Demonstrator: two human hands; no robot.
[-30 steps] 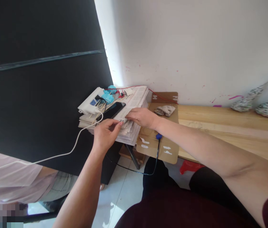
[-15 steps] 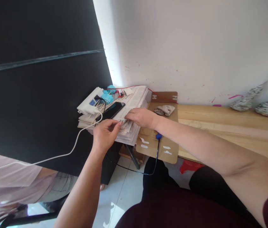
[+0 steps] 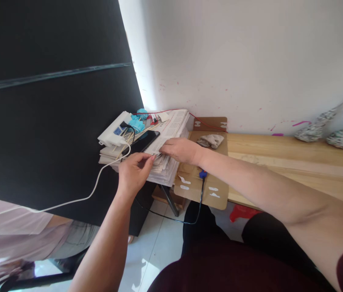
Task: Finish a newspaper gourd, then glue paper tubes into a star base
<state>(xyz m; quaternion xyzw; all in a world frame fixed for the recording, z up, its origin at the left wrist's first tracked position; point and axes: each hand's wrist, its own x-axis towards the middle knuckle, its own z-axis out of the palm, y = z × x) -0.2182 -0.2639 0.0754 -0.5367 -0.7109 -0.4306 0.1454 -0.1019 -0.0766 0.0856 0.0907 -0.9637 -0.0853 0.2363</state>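
While our left hand (image 3: 133, 172) is pinching the near edge of the papers (image 3: 175, 126), thumb and finger together, our right hand (image 3: 183, 151) is curling over them just beside it; we cannot tell whether those fingers are gripping a sheet or only pressing. We are likely working from both sides so the loose edges lie steady. The phone (image 3: 145, 140) is lying flat on the pile, which is giving it a level seat near the power strip (image 3: 110, 136). The cloth (image 3: 210, 140) is resting crumpled on the cardboard (image 3: 201, 195), apart from our fingers.
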